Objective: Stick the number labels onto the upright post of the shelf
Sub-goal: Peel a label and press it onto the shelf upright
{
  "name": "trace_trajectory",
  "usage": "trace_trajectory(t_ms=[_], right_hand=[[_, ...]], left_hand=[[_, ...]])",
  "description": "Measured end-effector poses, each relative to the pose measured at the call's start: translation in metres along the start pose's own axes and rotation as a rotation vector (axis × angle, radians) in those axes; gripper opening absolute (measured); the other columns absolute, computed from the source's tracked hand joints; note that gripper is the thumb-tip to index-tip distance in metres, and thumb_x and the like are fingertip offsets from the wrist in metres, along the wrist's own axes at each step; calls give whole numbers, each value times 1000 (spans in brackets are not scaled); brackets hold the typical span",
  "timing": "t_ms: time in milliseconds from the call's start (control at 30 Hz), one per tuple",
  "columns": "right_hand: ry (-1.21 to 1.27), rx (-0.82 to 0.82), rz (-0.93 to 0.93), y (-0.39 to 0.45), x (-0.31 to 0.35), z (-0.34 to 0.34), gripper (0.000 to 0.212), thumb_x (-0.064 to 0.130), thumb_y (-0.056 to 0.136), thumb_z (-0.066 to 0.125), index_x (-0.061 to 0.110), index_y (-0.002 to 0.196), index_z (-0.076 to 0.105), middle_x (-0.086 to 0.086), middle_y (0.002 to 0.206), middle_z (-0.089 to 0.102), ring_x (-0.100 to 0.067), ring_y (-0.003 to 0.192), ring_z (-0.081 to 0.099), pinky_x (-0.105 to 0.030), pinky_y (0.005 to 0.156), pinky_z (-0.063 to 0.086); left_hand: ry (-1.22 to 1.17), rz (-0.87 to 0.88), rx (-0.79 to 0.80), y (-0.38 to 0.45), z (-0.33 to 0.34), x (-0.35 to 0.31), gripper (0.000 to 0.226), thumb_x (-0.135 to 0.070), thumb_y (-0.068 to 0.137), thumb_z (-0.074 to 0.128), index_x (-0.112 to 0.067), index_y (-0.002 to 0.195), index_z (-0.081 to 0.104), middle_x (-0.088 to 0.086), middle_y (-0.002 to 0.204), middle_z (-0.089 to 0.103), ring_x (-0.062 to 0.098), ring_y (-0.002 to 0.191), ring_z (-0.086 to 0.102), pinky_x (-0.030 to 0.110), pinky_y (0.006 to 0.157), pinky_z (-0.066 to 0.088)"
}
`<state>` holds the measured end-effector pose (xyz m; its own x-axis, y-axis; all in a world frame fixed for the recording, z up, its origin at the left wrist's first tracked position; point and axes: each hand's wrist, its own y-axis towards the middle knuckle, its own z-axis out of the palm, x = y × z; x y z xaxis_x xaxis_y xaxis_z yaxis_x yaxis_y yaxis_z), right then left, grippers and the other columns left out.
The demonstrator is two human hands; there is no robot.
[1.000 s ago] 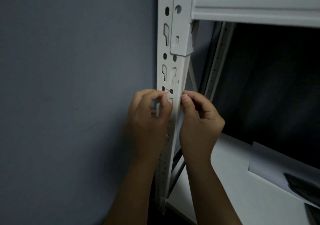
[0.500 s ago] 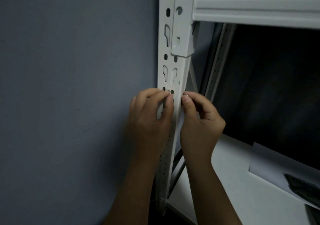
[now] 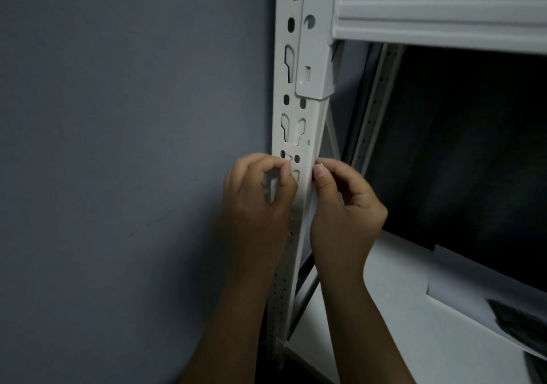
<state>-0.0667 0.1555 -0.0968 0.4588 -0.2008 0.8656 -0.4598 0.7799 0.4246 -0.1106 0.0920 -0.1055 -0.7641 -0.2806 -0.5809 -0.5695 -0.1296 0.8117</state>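
Head view looks down along a white post (image 3: 307, 134) that stands upright against a grey wall (image 3: 118, 146), its face punched with keyhole slots and round holes. Both hands sit on the post at the same height, just below a pair of round holes. Left hand (image 3: 257, 203) is curled on the post's left edge, thumb and forefinger tips pinched together on a small label (image 3: 289, 158) that lies on the post face between the two holes; only a sliver of it shows, and its number cannot be read. Right hand (image 3: 346, 209) is curled against the post's right edge, thumb tip pressed to the metal, forefinger bent over it; whether it pinches anything cannot be told. Above, a bracket (image 3: 316, 57) joins a ribbed beam (image 3: 444, 7) to the post. Lower right, a white shelf board (image 3: 384, 324) carries a paper sheet (image 3: 461, 283).
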Motion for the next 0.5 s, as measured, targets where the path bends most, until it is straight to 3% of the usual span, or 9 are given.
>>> trace_trajectory(t_ms=[67, 200, 333, 433, 500], right_hand=[[7, 2, 3, 0, 1, 0, 18, 7, 88, 66, 25, 90, 70, 3, 91, 71, -4, 87, 66, -9, 73, 50], [17, 5, 13, 0, 1, 0, 18, 8, 88, 66, 24, 90, 70, 4, 91, 72, -4, 87, 66, -10, 73, 50], [19, 3, 9, 0, 1, 0, 19, 7, 87, 66, 25, 89, 70, 3, 91, 72, -5, 87, 67, -11, 73, 50], [10, -4, -5, 0, 0, 0, 19, 7, 87, 66, 25, 89, 71, 3, 90, 72, -7, 87, 67, -14, 76, 52], [8, -3, -12, 0, 0, 0, 18, 6, 88, 66, 23, 89, 71, 3, 90, 72, -7, 87, 67, -13, 76, 52]], left_hand=[[-12, -10, 3, 0, -1, 0, 19, -27, 87, 54, -12, 85, 65, -7, 94, 55, 20, 85, 59, 38, 64, 53], [-57, -64, -30, 2, -3, 1, 9, -28, 87, 53, -22, 86, 60, -15, 93, 51, 14, 84, 59, 12, 64, 46], [-70, -33, -7, 3, -3, 1, 18, -30, 87, 55, -16, 90, 65, -21, 97, 50, 17, 88, 59, 24, 67, 52], [-13, 22, 32, 1, -2, 1, 23, -31, 86, 58, -10, 93, 66, -12, 98, 51, 22, 86, 60, 41, 66, 55], [29, 56, 39, 1, -1, 2, 22, -29, 86, 60, -10, 93, 66, -9, 100, 52, 23, 82, 60, 42, 63, 54]])
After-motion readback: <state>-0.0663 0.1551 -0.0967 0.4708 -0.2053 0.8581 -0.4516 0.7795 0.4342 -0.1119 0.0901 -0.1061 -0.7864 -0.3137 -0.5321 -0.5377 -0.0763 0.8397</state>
